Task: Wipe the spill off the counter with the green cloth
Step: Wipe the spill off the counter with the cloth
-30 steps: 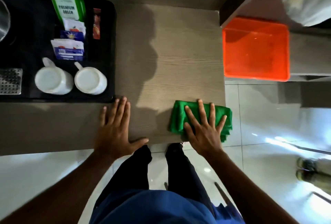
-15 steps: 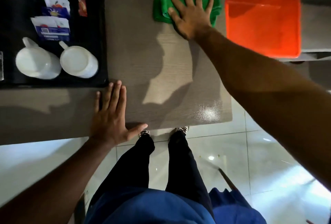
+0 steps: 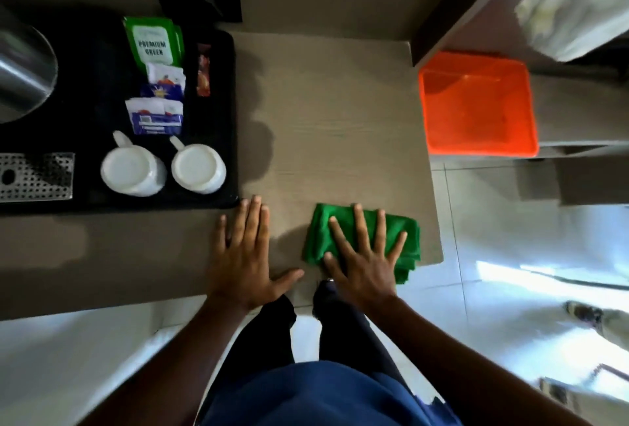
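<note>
We look down on a wood-grain table [image 3: 333, 112] that fills most of the upper view, with pale glossy floor tiles [image 3: 510, 255] below and to its right. On the table's left part sits a black tray [image 3: 102, 85]. It carries two white mugs [image 3: 134, 170] side by side near its front edge, a row of tea and sugar sachets [image 3: 155, 85] behind them, a perforated metal grid [image 3: 35, 175] at the far left, and part of a shiny metal vessel [image 3: 20, 75] behind that grid. Beyond the table's right edge an orange tub [image 3: 476, 105] rests on a lower shelf, apart from the table.

Our dark trouser legs [image 3: 340, 330] and a blue garment [image 3: 306, 395] show at the bottom, between our forearms.

The left hand [image 3: 243, 255] lies flat on the bare table near its front edge, fingers spread, its fingertips just short of the tray's front corner. The right hand [image 3: 364, 255] lies flat with fingers splayed, pressing down on the green cloth [image 3: 405, 238]. That cloth is folded into a thick pad at the table's front right corner, one edge hanging slightly past the front rim. We cannot make out any spill on the surface.
</note>
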The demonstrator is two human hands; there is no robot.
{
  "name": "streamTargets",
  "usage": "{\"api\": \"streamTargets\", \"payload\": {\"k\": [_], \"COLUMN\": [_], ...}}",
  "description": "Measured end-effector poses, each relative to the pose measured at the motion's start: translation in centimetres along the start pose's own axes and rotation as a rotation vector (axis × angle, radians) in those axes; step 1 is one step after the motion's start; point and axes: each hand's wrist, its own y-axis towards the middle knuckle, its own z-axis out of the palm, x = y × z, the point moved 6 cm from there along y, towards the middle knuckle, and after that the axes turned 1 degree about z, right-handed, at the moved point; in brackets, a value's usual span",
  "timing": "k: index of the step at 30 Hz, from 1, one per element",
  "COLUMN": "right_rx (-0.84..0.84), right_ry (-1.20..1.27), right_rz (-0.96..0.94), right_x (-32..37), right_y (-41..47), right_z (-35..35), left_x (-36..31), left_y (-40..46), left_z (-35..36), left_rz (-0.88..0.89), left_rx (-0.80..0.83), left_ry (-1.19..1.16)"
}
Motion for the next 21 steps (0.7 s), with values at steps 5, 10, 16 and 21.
{"api": "streamTargets", "payload": {"k": [5, 10, 16, 21], "right_rx": [-0.145, -0.068, -0.136, -0.170], "right_ry": [-0.015, -0.018, -0.016, -0.084], "right_rz": [-0.137, -0.108, -0.105, -0.343], "right_x": [4.7, 7.5, 8.2, 9.7], "right_y": [13.7, 27.9, 27.2, 11.6], "right_z": [-8.2, -13.8, -13.6, -4.3], "left_x": [0.5, 0.3, 0.7, 2.2], "left_y": [2.4, 0.9, 2.8, 0.5], "left_z": [-0.9, 0.2, 0.6, 1.2], "left_rz": [-0.033, -0.038, -0.029, -0.113], "left_rx": [0.008, 0.017, 0.035, 0.046], "left_ry": [-0.010, -0.040, -0.041, -0.035]}}
